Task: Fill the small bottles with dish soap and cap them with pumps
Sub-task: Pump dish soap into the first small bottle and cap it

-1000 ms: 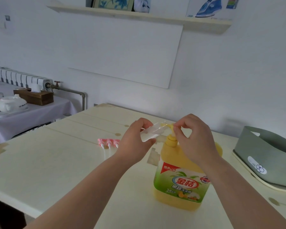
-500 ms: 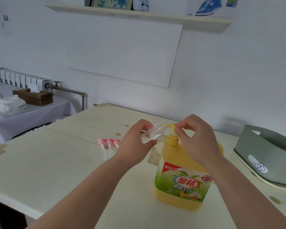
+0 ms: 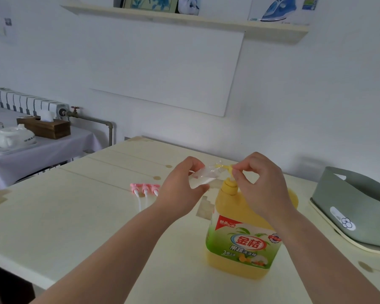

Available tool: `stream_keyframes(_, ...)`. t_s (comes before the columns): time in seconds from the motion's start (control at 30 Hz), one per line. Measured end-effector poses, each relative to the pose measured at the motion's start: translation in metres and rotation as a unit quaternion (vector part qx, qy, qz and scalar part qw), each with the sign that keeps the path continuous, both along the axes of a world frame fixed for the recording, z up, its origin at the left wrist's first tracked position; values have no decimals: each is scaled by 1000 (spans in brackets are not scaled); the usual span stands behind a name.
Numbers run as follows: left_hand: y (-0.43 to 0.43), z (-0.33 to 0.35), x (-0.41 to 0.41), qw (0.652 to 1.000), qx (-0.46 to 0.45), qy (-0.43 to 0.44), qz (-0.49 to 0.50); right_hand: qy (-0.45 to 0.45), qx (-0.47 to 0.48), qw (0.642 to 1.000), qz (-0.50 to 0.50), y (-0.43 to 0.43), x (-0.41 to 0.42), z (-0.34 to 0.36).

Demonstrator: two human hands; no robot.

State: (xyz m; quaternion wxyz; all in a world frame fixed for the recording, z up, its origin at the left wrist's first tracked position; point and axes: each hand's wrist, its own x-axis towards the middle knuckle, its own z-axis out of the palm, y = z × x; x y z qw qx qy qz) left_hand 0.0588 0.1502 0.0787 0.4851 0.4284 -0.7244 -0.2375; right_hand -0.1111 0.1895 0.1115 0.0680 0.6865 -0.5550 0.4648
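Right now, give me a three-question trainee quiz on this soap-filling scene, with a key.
1. True or false: the pink pumps lie on the table, apart from the dish soap jug.
2. What does the left hand hold up to the jug's yellow spout? A. a small clear bottle B. a teapot C. a grey basket
3. How many pink pumps are there?
Key: 1 true; 2 A; 3 three.
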Motion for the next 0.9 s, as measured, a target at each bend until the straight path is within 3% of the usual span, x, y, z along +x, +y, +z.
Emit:
stream_keyframes(0.33, 3, 3, 0, 1000, 4, 11, 2, -21, -72, 997, 3, 1, 1, -7)
stream_keyframes(0.9, 2, 1, -4, 999, 4, 41, -7, -31, -8, 999, 3, 5, 1, 2)
